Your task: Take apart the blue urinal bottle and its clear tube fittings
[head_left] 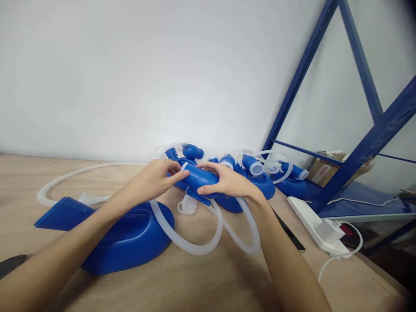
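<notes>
I have both hands on a blue tube (202, 177), lifted just above the desk (208, 277) near the wall (130, 73). My left hand (156, 178) is curled about its left end, fingertips pinching at the pale rim there. My right hand (227, 182) is wrapped over the right part from above, thumb underneath — closed on it, not tightly as far as I can tell.

A ribbed white hose (195, 247) loops down from under the tube onto the desk and back up beneath my right wrist. A small clear cap (186, 206) hangs just below the tube.

Under my left forearm lies a blue flat-bodied container (130, 242), with a blue wedge-shaped piece (61, 212) just beside it to the left. Another long hose (74, 173) curves along the desk behind them.

Behind my hands sits a cluster of more blue containers (260, 182) with spouts and hoses — touching one another. To the right are a white power strip (312, 221) with a plug, a dark flat strip (289, 234) beside it, and a blue rack (357, 160).
</notes>
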Tool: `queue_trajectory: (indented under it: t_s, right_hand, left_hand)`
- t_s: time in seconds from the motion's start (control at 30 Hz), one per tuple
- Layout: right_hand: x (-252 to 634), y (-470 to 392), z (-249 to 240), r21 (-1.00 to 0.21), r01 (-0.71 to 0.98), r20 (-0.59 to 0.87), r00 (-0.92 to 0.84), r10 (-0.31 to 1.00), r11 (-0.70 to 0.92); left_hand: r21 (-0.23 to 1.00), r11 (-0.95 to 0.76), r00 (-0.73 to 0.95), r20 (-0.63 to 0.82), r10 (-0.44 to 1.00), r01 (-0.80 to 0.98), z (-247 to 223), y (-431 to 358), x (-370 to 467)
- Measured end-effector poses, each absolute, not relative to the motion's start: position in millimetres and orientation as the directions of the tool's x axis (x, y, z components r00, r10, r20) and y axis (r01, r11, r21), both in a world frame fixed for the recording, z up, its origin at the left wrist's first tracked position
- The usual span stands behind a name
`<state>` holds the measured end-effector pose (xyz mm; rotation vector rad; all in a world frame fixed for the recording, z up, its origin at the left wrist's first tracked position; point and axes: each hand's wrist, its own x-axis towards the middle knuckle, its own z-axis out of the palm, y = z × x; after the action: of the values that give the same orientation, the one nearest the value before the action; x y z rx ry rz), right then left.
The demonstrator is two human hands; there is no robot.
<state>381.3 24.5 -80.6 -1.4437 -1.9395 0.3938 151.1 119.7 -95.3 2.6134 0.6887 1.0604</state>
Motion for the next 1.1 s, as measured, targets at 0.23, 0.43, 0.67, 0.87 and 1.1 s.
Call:
queue_trajectory:
  t_s: [0.23,0.43,0.67,0.87,1.1]
  right_hand:
    - [391,17,-74,-0.425,0.732,0.401,-0.375,0.836,0.533]
    - [406,14,-72,-0.302,0.746,0.413,-0.459,0.786,0.594]
    - [409,12,-74,-0.282,0.854,0.508,-0.253,0.824,0.437]
    - [398,19,-80,-0.281,0.834,0.509,-0.291,0.81,0.475]
    - [394,21,-80,-0.286,0.804,0.514,-0.329,0.792,0.52]
  left_hand:
    - [0.616,-0.787,0.84,0.405,0.362,0.042,-82,121,148]
    - [0.558,-0.812,0.864,0.311,0.396,0.172,-78,131,128]
    - [0.218,-0.893,0.755,0.477,0.45,0.395,-102,149,143]
    - [0.402,-0.875,0.71,0.53,0.464,0.271,-98,126,149]
    - [0.368,-0.929,0.583,0.749,0.314,0.028,-93,120,148]
